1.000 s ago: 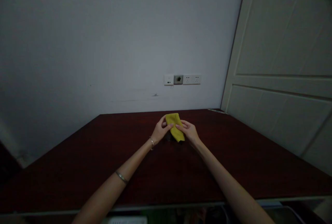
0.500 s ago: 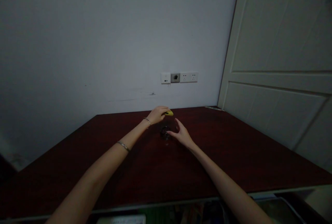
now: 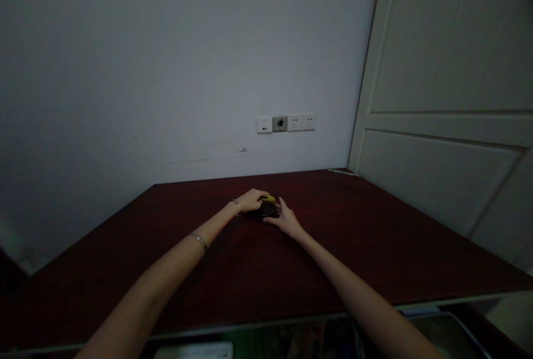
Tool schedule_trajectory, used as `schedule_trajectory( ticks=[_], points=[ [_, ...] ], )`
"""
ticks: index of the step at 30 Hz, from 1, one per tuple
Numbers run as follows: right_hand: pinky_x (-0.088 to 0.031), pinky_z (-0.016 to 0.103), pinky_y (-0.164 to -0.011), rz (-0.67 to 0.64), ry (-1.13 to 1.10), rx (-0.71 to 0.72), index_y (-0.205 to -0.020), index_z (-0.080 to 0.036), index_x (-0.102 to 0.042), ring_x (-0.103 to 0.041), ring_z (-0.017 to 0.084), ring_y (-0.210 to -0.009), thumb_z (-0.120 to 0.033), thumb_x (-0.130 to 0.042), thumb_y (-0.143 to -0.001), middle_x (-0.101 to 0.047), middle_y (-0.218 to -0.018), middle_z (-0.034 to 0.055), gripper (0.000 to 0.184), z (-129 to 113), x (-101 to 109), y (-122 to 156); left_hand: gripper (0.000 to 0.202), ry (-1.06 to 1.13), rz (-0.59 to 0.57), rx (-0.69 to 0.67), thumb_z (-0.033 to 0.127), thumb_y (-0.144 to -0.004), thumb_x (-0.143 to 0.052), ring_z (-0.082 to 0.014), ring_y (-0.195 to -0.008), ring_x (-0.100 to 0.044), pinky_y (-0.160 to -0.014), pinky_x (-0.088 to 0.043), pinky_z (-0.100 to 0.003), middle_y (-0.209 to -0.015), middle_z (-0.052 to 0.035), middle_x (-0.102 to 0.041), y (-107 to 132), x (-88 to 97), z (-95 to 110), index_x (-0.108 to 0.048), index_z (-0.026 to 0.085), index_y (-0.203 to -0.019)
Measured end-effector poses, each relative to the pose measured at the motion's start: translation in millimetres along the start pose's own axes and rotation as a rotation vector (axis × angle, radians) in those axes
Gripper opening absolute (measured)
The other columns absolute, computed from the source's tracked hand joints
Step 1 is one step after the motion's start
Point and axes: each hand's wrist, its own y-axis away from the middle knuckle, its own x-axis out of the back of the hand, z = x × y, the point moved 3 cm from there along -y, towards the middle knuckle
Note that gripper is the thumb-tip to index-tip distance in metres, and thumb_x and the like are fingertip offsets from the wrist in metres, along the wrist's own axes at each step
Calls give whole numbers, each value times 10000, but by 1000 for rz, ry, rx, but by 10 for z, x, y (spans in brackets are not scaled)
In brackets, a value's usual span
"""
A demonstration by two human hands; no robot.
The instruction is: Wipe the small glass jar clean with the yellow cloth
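Note:
My left hand (image 3: 251, 201) is closed on a bunched yellow cloth (image 3: 268, 199), of which only a small edge shows past the fingers. It presses the cloth onto a small dark object (image 3: 267, 210) standing on the dark red table (image 3: 375, 237); I cannot make out what the object is. My right hand (image 3: 286, 218) rests against the object's right side, fingers curved round it. Both arms reach far out over the table, and the left one wears two thin bracelets.
A white wall stands behind the table, with a strip of sockets (image 3: 286, 123) above the hands. A pale panelled door (image 3: 449, 98) runs along the right side. Below the table's near edge lie dim items (image 3: 441, 331) I cannot make out.
The cloth, held flat between both hands a second ago, is bunched in my left hand alone. That hand then came down onto the dark object, and my right hand closed in beside it.

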Motion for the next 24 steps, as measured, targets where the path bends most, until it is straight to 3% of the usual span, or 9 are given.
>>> schedule_trajectory(
  ticks=[5, 11, 24],
  points=[
    [-397, 407, -973, 26, 137, 17, -1402, -108, -142, -521, 264, -1149, -366, -747, -588, -535, -1246, 184, 1047, -107, -11, 29, 390, 18, 17, 0, 141, -712, -481, -181, -997, -602, -922, -403, -263, -1068, -6, -667, 9, -26, -20, -634, 229, -1060],
    [-413, 393, -954, 41, 141, 35, -1372, -76, -237, -548, 266, -1114, -353, -740, -595, -579, -1190, 181, 966, -141, -32, 44, 360, 73, 65, 49, 135, -737, -495, -168, -1008, -601, -924, -404, -253, -1070, 0, -666, 58, -28, -38, -639, 239, -1049],
    [-429, 375, -928, 57, 174, 34, -1362, -100, -274, -553, 260, -1107, -365, -732, -602, -594, -1170, 166, 926, -129, -50, 52, 369, -103, 57, 32, 189, -809, -426, -180, -953, -617, -840, -439, -263, -1079, -47, -658, 483, 66, 24, -574, 196, -1147]
  ],
)
